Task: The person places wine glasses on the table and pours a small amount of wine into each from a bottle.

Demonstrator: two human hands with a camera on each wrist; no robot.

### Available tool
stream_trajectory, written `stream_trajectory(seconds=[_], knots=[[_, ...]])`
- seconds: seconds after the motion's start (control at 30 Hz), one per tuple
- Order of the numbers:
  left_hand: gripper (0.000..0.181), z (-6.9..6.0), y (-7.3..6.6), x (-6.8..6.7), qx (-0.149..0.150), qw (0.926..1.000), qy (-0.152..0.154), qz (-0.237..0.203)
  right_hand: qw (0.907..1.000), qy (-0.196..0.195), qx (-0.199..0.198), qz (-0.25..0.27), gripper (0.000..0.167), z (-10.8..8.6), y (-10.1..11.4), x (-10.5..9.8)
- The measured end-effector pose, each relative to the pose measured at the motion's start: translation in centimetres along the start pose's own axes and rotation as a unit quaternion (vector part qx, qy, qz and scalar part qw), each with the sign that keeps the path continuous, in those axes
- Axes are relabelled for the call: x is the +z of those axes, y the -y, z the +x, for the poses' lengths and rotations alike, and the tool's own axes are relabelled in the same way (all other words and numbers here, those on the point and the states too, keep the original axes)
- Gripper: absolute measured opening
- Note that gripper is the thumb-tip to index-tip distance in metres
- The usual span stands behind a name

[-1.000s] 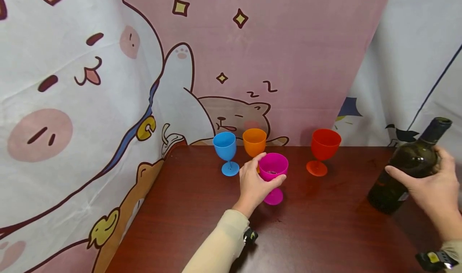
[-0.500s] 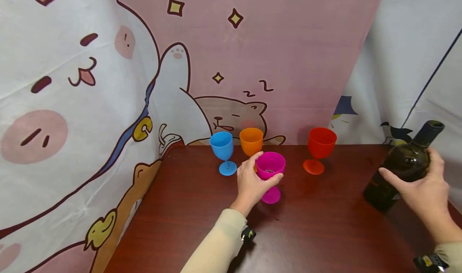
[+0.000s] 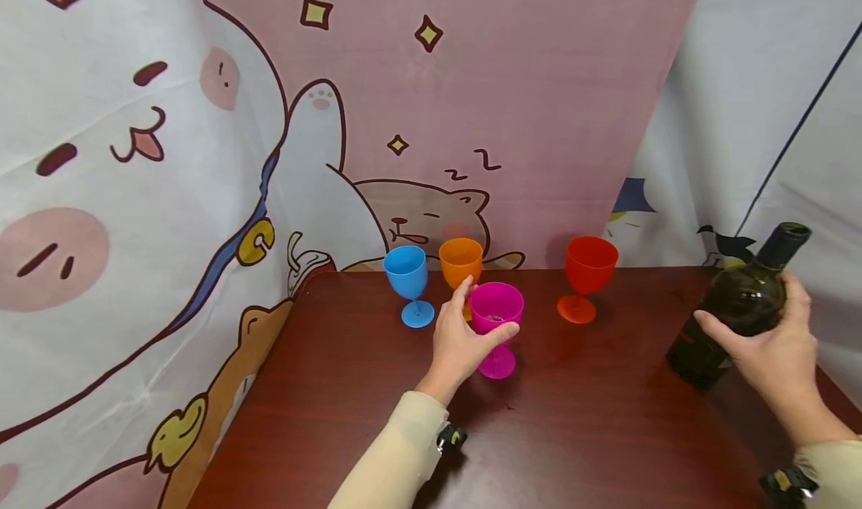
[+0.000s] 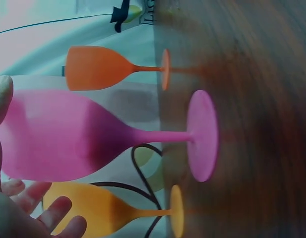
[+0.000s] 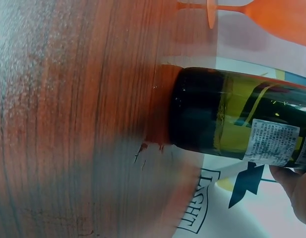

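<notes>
My left hand [image 3: 459, 344] holds a magenta plastic goblet [image 3: 500, 308] by its bowl, thumb on the near side and fingers behind. The goblet is upright, its foot at the tabletop; small contents in the bowl are too unclear to name. At the right, my right hand [image 3: 774, 352] grips a dark green wine bottle [image 3: 741, 299] around its body. The uncorked neck points up, and in the right wrist view the bottle [image 5: 232, 119] has its base at the wood. Behind the magenta goblet stand a blue goblet [image 3: 407, 273] and an orange goblet [image 3: 461, 258], partly hidden by my fingers.
A red goblet [image 3: 590, 266] stands near the back edge, between the magenta goblet and the bottle. The brown wooden table [image 3: 559, 434] meets a cartoon-printed cloth [image 3: 539, 105] at the back. More printed cloth hangs along the left and right sides.
The head view has turned slightly right, so everything appears shifted left. Both hands keep their holds on the goblet and the bottle, with little visible movement over the table.
</notes>
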State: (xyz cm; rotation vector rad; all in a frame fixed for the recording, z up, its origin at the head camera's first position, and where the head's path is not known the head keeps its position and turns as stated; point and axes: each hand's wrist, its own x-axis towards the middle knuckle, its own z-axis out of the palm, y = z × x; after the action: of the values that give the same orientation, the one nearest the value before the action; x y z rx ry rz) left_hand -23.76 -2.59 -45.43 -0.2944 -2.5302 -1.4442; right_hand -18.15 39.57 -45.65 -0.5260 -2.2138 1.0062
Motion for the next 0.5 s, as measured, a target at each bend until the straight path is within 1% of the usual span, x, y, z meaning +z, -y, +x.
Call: stream_trajectory(seconds=[0.07, 0.13, 0.27, 0.4, 0.5], knots=[[0.101, 0.0, -0.3, -0.4, 0.008, 1.0000, 0.002, -0.001, 1.0000, 0.000, 0.003, 0.004, 0.112, -0.1, 0.0, 0.0], [0.097, 0.1, -0.6, -0.8, 0.019, 0.9998, 0.007, 0.008, 1.0000, -0.002, 0.005, 0.005, 0.112, -0.1, -0.1, -0.1], [0.091, 0.4, -1.2, -1.6, 0.042, 0.9976, 0.023, 0.051, 1.0000, -0.002, 0.003, 0.005, 0.113, -0.2, -0.3, -0.1], [0.089, 0.9, -1.9, -2.1, 0.067, 0.9918, 0.046, 0.098, 0.9999, -0.001, -0.005, 0.010, 0.113, -0.1, -0.2, 0.0], [0.089, 1.4, -2.5, -2.4, 0.079, 0.9862, 0.063, 0.130, 0.9998, -0.002, -0.008, 0.016, 0.114, -0.1, -0.1, 0.1]])
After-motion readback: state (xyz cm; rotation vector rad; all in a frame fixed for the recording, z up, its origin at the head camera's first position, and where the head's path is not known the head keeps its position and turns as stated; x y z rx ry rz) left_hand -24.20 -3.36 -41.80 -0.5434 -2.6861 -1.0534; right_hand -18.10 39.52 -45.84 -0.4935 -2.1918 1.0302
